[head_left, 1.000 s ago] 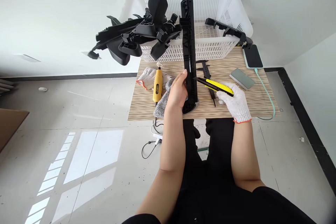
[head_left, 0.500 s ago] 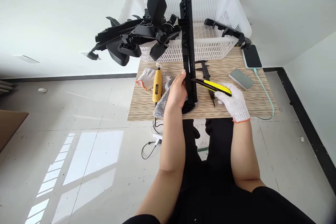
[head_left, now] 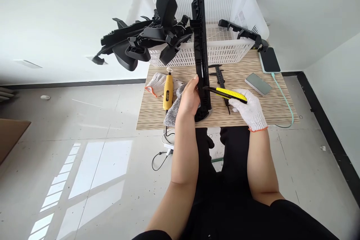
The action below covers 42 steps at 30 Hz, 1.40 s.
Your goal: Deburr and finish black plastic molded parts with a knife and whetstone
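My bare left hand (head_left: pixel 190 97) is closed around the lower part of a long black plastic trim piece (head_left: pixel 201 56), which stands lengthwise in front of me and reaches up over the basket. In my white-gloved right hand (head_left: pixel 249 108) is a yellow and black utility knife (head_left: pixel 227 93). Its blade end points left and meets the right side of the trim piece near my left fingertips; whether it cuts into the plastic cannot be made out. Beneath my left hand lies a grey cloth (head_left: pixel 172 117). A black caliper (head_left: pixel 220 77) rests on the table just beyond the knife.
A white basket (head_left: pixel 225 50) at the back carries a cluster of black plastic parts (head_left: pixel 152 33) and another black strip (head_left: pixel 244 33). On the table (head_left: pixel 270 114) are a yellow rotary tool (head_left: pixel 168 92), a white glove (head_left: pixel 157 83), a grey-green block (head_left: pixel 258 83) and a cabled phone (head_left: pixel 269 60).
The knife and my right hand have shifted slightly left, the blade end a little lower along the trim piece. My left hand keeps its hold.
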Each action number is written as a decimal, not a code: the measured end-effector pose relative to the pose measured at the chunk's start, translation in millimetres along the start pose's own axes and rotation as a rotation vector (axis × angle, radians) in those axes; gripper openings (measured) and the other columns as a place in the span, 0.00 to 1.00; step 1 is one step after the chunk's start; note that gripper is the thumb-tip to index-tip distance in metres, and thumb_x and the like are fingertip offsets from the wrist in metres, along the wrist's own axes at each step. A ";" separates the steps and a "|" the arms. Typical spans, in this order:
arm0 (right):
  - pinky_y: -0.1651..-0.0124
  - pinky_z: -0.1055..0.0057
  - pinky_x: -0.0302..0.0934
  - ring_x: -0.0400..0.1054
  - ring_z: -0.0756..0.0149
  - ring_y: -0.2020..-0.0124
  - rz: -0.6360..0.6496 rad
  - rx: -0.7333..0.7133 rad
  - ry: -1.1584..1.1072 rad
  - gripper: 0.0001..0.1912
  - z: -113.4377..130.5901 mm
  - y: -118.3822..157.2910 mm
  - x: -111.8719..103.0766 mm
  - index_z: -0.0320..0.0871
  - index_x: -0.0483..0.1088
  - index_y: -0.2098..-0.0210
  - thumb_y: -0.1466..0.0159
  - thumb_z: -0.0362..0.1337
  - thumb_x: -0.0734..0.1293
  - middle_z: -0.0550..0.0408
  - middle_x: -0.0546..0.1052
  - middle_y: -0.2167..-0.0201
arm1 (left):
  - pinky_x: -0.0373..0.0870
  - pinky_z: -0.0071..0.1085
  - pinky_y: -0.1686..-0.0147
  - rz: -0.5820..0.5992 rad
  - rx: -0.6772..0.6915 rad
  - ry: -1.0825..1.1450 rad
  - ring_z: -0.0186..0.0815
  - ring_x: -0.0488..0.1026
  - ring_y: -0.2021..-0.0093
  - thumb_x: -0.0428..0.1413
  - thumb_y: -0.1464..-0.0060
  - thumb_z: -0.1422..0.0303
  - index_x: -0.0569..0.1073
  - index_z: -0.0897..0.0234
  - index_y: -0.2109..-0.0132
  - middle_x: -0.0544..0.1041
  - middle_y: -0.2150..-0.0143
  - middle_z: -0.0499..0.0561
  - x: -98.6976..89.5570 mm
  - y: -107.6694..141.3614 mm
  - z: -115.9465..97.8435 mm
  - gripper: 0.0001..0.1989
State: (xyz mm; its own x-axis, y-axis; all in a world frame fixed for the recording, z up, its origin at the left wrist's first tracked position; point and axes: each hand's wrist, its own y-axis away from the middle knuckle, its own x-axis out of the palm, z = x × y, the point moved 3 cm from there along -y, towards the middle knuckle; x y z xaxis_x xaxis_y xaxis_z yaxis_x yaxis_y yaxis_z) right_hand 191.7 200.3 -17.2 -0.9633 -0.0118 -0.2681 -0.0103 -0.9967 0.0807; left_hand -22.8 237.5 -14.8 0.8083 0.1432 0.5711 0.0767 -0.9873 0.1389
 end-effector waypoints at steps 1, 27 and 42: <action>0.65 0.67 0.74 0.74 0.66 0.67 -0.024 0.002 -0.020 0.23 0.0 0.0 -0.7 0.45 0.76 0.48 0.41 0.44 0.74 0.53 0.80 0.60 | 0.73 0.36 0.37 -0.004 -0.001 -0.005 0.42 0.74 0.37 0.57 0.37 0.62 0.78 0.60 0.56 0.82 0.52 0.51 0.3 0.5 -0.4 0.08; 0.64 0.66 0.76 0.75 0.64 0.64 -0.003 0.008 -0.045 0.23 0.9 -0.6 0.9 0.45 0.77 0.49 0.43 0.44 0.75 0.52 0.80 0.59 | 0.73 0.34 0.39 0.002 -0.008 -0.018 0.42 0.75 0.39 0.57 0.37 0.61 0.78 0.60 0.56 0.82 0.52 0.51 1.3 1.9 -0.5 0.09; 0.64 0.66 0.77 0.76 0.63 0.62 -0.063 0.012 -0.040 0.24 -2.1 -1.3 -2.0 0.45 0.75 0.48 0.42 0.46 0.74 0.52 0.80 0.58 | 0.72 0.35 0.38 -0.005 -0.004 -0.032 0.42 0.74 0.37 0.58 0.37 0.62 0.78 0.59 0.57 0.82 0.50 0.51 2.0 2.9 -1.7 0.08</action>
State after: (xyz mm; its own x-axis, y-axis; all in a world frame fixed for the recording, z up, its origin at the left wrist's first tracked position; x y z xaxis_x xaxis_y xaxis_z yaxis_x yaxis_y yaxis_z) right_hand 194.2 201.4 -18.8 -0.9706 0.0544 -0.2345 -0.0741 -0.9943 0.0761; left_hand -22.0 235.0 -11.9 0.8263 0.1453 0.5442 0.0779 -0.9864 0.1450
